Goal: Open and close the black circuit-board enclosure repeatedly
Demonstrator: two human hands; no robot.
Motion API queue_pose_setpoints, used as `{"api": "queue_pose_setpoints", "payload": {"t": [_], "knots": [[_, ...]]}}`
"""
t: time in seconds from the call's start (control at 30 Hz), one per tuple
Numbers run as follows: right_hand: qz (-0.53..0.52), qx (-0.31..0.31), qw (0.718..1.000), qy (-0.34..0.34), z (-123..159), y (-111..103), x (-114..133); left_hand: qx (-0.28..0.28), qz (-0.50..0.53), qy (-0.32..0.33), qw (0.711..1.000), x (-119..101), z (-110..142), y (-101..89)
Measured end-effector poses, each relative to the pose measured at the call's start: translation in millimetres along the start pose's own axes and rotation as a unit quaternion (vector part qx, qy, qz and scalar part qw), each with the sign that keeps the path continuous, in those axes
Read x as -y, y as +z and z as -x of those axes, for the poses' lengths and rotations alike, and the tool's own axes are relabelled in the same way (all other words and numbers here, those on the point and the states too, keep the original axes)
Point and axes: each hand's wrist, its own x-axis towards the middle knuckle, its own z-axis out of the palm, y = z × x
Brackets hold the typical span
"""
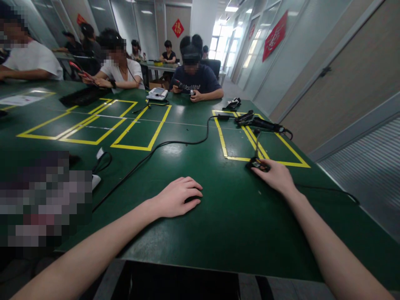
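Our forearms (90, 252) cross a glossy green table (225, 237). Our right hand (278, 177) pinches a small black device (256, 164) beside yellow tape (292, 164); leftward, our left hand (178, 198) lies loosely spread. Beyond the grip: seated people (200, 81), glass walls (300, 48).

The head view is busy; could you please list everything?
table: one, green, foreground
small device: one, dark, table's right side
tape outlines: several, yellow, on the table
long cable: one, black, across the table
gear: several pieces, black, at right outlines
boxy device: one, white, far edge
sheet: one, white, far left
co-workers: several, mixed clothing, beyond
hangings: several, red, background
left hand: one, bare, table's near middle
right hand: one, bare, on small device
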Motion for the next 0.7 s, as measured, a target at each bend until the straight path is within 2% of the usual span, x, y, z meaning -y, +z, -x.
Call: {"api": "queue_pose_setpoints", "payload": {"t": [0.07,0.17,0.27,0.37,0.5,0.7], "knots": [[-0.052,0.054,0.986,-0.148,17.5,13.5,37.5,-0.022,0.025,0.007,0.999,-1.2,-0.2,-0.1],[-0.125,0.144,0.913,-0.361,49.5,27.2,84.7,-0.073,0.053,0.017,0.996,-4.4,-0.2,-1.1],[-0.137,0.18,0.859,-0.458,73.5,30.7,109.1,-0.107,0.049,0.029,0.993,-7.4,0.2,-1.8],[-0.14,0.187,0.85,-0.473,81.0,29.5,113.4,-0.08,0.03,0.023,0.996,-8.1,0.8,-0.9],[-0.136,0.179,0.861,-0.457,77.7,29.2,109.7,-0.029,0.021,-0.002,0.999,-8.3,1.1,1.1],[-0.125,0.161,0.87,-0.448,77.2,30.5,109.6,-0.017,0.017,-0.029,0.999,-14.8,-0.4,-1.0]]}}
